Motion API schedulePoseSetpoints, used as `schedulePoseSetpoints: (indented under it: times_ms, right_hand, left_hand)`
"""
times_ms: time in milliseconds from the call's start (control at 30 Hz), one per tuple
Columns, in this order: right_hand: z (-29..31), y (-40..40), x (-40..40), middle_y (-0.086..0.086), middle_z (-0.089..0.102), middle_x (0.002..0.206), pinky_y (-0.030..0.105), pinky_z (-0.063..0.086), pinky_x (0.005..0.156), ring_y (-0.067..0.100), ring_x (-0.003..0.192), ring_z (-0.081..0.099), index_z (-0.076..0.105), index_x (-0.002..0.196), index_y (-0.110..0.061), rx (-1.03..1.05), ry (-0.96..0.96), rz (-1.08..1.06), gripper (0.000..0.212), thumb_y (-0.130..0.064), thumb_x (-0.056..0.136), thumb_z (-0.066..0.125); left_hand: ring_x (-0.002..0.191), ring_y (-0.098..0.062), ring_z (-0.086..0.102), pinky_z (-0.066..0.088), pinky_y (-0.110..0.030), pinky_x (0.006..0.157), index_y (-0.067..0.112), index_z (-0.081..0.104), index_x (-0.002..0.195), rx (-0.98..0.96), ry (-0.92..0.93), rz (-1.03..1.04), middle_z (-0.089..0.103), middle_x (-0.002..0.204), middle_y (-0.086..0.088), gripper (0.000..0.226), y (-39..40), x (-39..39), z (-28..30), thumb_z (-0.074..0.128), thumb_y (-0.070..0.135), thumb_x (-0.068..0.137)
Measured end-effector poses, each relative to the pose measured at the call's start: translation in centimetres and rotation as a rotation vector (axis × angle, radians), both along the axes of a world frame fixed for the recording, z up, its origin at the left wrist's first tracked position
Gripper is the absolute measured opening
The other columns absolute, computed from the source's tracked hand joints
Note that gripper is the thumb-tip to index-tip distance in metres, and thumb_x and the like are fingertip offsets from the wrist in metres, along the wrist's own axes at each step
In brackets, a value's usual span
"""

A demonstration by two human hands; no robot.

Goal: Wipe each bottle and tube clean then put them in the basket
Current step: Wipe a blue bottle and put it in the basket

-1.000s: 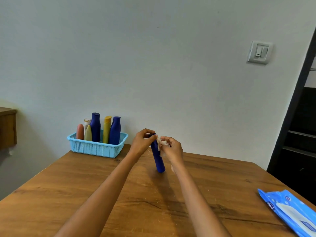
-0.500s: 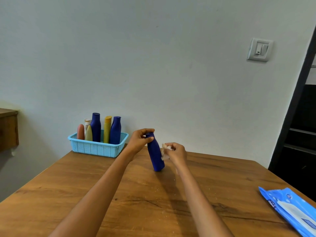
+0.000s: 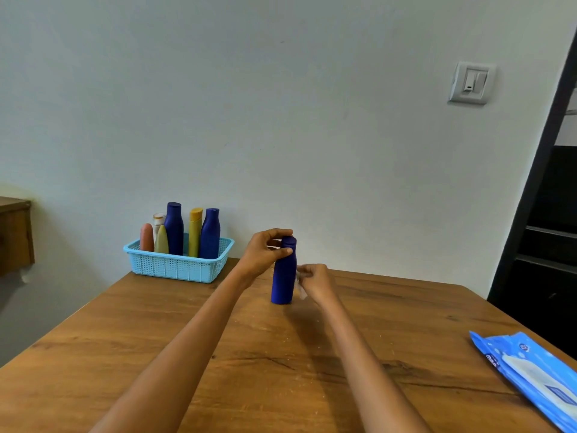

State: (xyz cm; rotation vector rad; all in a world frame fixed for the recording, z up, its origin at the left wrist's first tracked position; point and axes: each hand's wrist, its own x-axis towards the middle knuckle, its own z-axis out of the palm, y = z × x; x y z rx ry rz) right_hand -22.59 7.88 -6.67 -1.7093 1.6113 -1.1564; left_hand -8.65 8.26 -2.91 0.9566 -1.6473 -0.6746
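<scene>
A dark blue bottle (image 3: 283,278) stands nearly upright on the wooden table (image 3: 156,339), near its middle. My left hand (image 3: 265,251) grips the bottle round its neck and cap. My right hand (image 3: 317,281) pinches a small white wipe (image 3: 301,287) against the bottle's right side. A light blue basket (image 3: 178,265) sits at the table's far left corner by the wall. It holds two dark blue bottles, a yellow bottle (image 3: 195,231) and several small tubes, all upright.
A blue pack of wet wipes (image 3: 537,370) lies at the table's right edge. A dark doorway frame (image 3: 537,182) stands at the right, a wooden ledge (image 3: 15,232) at the left. A light switch (image 3: 471,82) is on the wall.
The bottle has gone from tilted to nearly upright. My right hand with the wipe has slid down from the cap to the bottle's lower side.
</scene>
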Motion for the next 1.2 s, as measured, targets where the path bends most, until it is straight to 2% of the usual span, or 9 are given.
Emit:
schedulePoseSetpoints:
  times_ms: [100,300,433,567,667,733,933,1100,1200]
  right_hand:
    - [-0.2,0.1,0.2,0.007,0.066,0.111,0.034,0.051,0.087,0.022,0.098,0.062,0.063,0.115,-0.007,0.016,-0.024,-0.019,0.025,-0.009,0.093,0.052]
    - [2.8,1.7,0.4,-0.001,0.066,0.103,0.010,0.046,0.061,0.009,0.083,0.058,0.065,0.112,-0.014,-0.189,-0.216,-0.005,0.022,-0.011,0.092,0.055]
    - [3.3,1.8,0.7,0.000,0.069,0.105,0.025,0.054,0.068,0.017,0.087,0.065,0.066,0.111,-0.015,-0.265,-0.240,-0.018,0.024,-0.009,0.092,0.054]
    - [2.5,1.6,0.3,0.003,0.068,0.106,0.019,0.048,0.065,0.017,0.092,0.062,0.065,0.111,-0.010,-0.196,-0.171,-0.045,0.022,-0.009,0.092,0.054]
    - [1.6,1.2,0.1,0.005,0.067,0.105,0.028,0.051,0.077,0.016,0.092,0.061,0.066,0.108,-0.009,-0.094,-0.174,-0.060,0.019,-0.008,0.091,0.056]
    - [1.1,1.0,-0.1,0.007,0.068,0.103,0.032,0.052,0.079,0.017,0.090,0.062,0.067,0.104,-0.010,-0.063,-0.199,-0.080,0.017,-0.008,0.091,0.056]
    - [0.8,0.8,-0.6,0.003,0.068,0.103,0.028,0.052,0.073,0.016,0.091,0.061,0.066,0.105,-0.012,-0.145,-0.324,-0.170,0.017,-0.009,0.089,0.059]
    - [0.7,0.7,0.3,0.003,0.068,0.105,0.021,0.048,0.070,0.011,0.087,0.058,0.065,0.105,-0.011,-0.234,-0.173,-0.197,0.017,-0.009,0.090,0.058]
    - [0.9,1.1,1.2,0.002,0.067,0.107,0.023,0.051,0.071,0.013,0.092,0.060,0.063,0.109,-0.012,-0.275,-0.148,-0.157,0.020,-0.009,0.090,0.057]
  left_hand:
    - [0.098,-0.012,0.058,0.051,-0.016,0.071,0.014,0.056,0.120,0.005,-0.044,0.038,0.061,0.111,-0.001,0.038,-0.2,-0.2,0.1,0.064,0.004,0.085]
    - [0.096,-0.020,0.061,0.054,-0.035,0.084,0.018,0.056,0.113,-0.020,-0.056,0.110,0.062,0.106,-0.003,0.038,-0.6,-0.3,-0.5,0.071,0.009,0.079]
    - [0.098,-0.025,0.063,0.055,-0.041,0.086,0.021,0.059,0.110,-0.020,0.117,0.121,0.065,0.108,-0.007,0.036,-0.5,-0.4,0.3,0.070,0.006,0.079]
    - [0.102,-0.022,0.062,0.055,-0.035,0.082,0.020,0.058,0.112,-0.042,0.249,0.146,0.063,0.109,-0.003,0.039,-0.4,0.3,1.6,0.072,0.005,0.078]
    - [0.100,-0.017,0.060,0.052,-0.024,0.077,0.014,0.056,0.117,-0.052,0.297,0.182,0.061,0.111,-0.001,0.042,-0.3,0.6,2.0,0.070,0.003,0.079]
    - [0.100,-0.015,0.059,0.051,-0.020,0.075,0.012,0.055,0.119,-0.049,0.338,0.200,0.060,0.110,0.001,0.043,-0.2,0.6,2.1,0.070,0.003,0.079]
    - [0.101,-0.015,0.059,0.054,-0.031,0.082,0.013,0.055,0.118,-0.027,0.384,0.276,0.062,0.114,-0.004,0.043,-0.2,-0.2,2.0,0.072,0.006,0.079]
    - [0.098,-0.010,0.057,0.052,-0.026,0.078,0.014,0.057,0.117,-0.033,0.352,0.342,0.061,0.108,0.004,0.043,-0.3,-1.0,1.4,0.073,0.010,0.078]
    - [0.096,-0.010,0.058,0.053,-0.028,0.077,0.016,0.058,0.115,-0.026,0.318,0.337,0.062,0.107,0.003,0.042,-0.4,-1.0,0.7,0.074,0.011,0.077]
